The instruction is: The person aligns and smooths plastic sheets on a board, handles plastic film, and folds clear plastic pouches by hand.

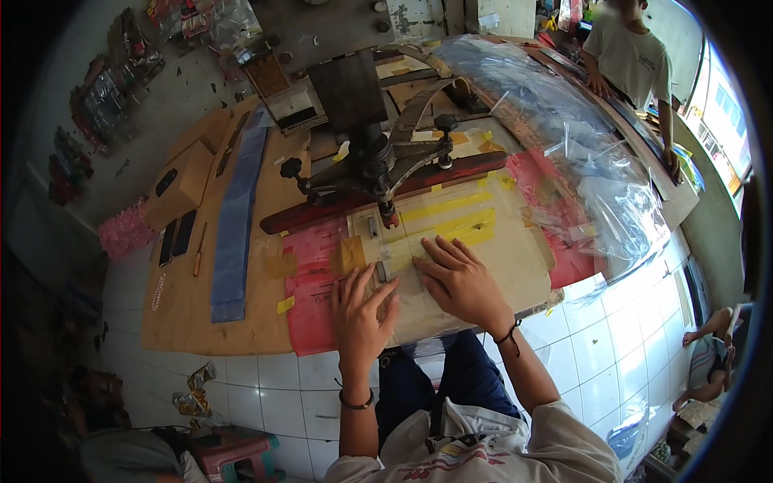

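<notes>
My left hand (364, 312) lies with its fingers apart on the work board, at the edge of the red sheet (312, 278). To its right, my right hand (460, 282) rests flat on clear film over the tan board (515, 256), fingers spread. Between my fingertips is a small metal piece (382, 272); whether a finger touches it is hard to tell. Yellow tape strips (459, 227) run across the board beyond my right hand. The dark press head (374, 165), with a red-edged bar (322, 213), stands just past them.
A blue strip (239, 229), a screwdriver (199, 251) and phones (183, 233) lie at the left. Clear plastic film (620, 205) heaps at the right. One person (636, 60) stands at the back right; another person's limbs (708, 362) show at the far right. A stool (233, 455) is lower left.
</notes>
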{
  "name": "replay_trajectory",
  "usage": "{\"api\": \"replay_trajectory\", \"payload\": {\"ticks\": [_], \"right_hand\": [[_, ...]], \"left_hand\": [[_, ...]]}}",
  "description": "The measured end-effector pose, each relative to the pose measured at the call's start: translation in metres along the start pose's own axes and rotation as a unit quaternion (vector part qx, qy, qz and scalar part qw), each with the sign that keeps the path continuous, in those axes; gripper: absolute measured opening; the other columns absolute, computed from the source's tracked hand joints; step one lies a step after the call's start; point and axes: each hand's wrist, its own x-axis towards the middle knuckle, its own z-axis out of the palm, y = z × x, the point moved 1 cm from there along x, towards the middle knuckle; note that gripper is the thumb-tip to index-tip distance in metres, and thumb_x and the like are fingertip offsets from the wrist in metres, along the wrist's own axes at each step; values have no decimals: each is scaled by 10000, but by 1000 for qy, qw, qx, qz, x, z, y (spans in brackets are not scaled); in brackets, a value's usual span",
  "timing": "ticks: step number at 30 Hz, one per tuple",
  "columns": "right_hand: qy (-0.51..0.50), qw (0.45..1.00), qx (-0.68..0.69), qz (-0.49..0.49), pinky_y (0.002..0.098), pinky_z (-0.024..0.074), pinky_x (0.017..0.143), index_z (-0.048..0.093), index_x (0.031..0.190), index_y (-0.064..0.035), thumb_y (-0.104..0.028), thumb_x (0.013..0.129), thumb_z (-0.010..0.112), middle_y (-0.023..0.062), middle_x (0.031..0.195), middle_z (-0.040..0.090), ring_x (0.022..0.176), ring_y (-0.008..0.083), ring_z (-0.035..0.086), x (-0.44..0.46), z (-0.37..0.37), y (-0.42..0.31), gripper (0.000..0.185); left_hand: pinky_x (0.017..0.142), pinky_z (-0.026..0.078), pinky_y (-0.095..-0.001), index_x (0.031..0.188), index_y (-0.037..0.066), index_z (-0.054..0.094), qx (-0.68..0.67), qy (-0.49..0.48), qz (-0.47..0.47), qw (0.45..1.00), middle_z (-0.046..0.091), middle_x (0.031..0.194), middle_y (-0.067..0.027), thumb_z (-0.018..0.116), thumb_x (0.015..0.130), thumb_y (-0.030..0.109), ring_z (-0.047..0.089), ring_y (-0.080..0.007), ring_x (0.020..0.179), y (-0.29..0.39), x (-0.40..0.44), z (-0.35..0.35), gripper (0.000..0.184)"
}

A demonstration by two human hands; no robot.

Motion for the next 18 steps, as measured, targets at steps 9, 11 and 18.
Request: {"api": "replay_trajectory", "payload": {"ticks": [9,11,18], "right_hand": [[4,1000,-7,1,497,369,1218,716,1280,-107,-279,1010,608,163,1471,599,1399,358,528,-2,2,1,338],[3,1000,-9,1,499,370,1216,716,1284,-108,-278,1011,606,162,1469,600,1399,358,529,-1,1,1,339],[-2,1000,-5,2,501,371,1210,716,1294,-110,-267,1006,609,163,1469,601,1398,367,530,-1,1,1,344]], "left_hand": [[1187,345,-561,1201,213,799,-6,6,7,1000,628,1412,-110,734,912,254,538,-355,1334,-1,0,0,299],[1185,341,-590,1210,223,794,-10,4,6,1000,625,1420,-115,719,923,278,539,-364,1341,-3,-1,2,302],[1175,365,-538,1189,199,802,-5,7,2,1000,634,1396,-108,746,905,237,539,-356,1329,0,0,0,292]]}}
